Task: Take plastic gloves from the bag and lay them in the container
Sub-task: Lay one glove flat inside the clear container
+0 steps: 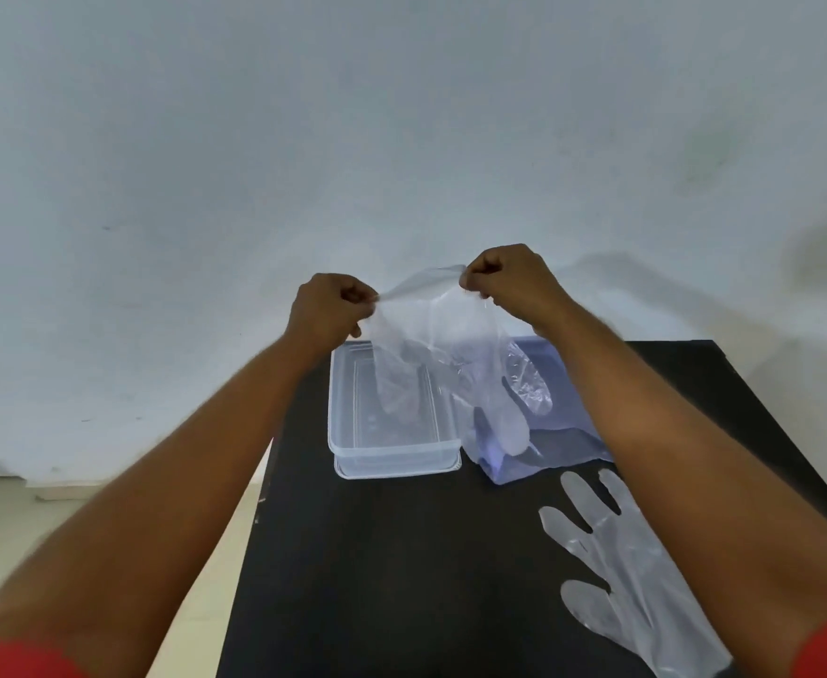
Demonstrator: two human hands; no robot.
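A clear plastic glove hangs in the air, its cuff stretched between both hands and its fingers pointing down. My left hand pinches the cuff's left corner and my right hand pinches the right corner. Below it stands a clear rectangular container on the dark table; the glove's thumb dangles over its inside. The bluish plastic bag lies flat just right of the container, partly behind the glove and my right forearm. Another clear glove lies flat on the table near the right front.
The dark table has its left edge just beside the container, with pale floor beyond it. A plain white wall rises behind the table's far edge. Red sleeves show at both bottom corners.
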